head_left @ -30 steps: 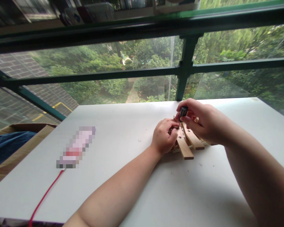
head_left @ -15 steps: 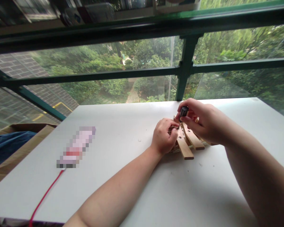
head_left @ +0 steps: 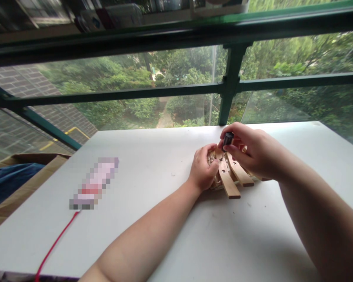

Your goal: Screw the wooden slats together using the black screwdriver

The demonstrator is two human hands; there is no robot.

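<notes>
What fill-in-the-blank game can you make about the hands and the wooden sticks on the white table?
1. The right hand holds a small screwdriver with a ____ handle.
2. The left hand grips slats made of ____.
3. The cable at the near left corner of the table is coloured ____.

Missing words: black; wood; red.

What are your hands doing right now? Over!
Left hand steadies the wooden slats. Right hand pinches a small black screwdriver, tip down on them. Red cable lies far left, apart.
</notes>
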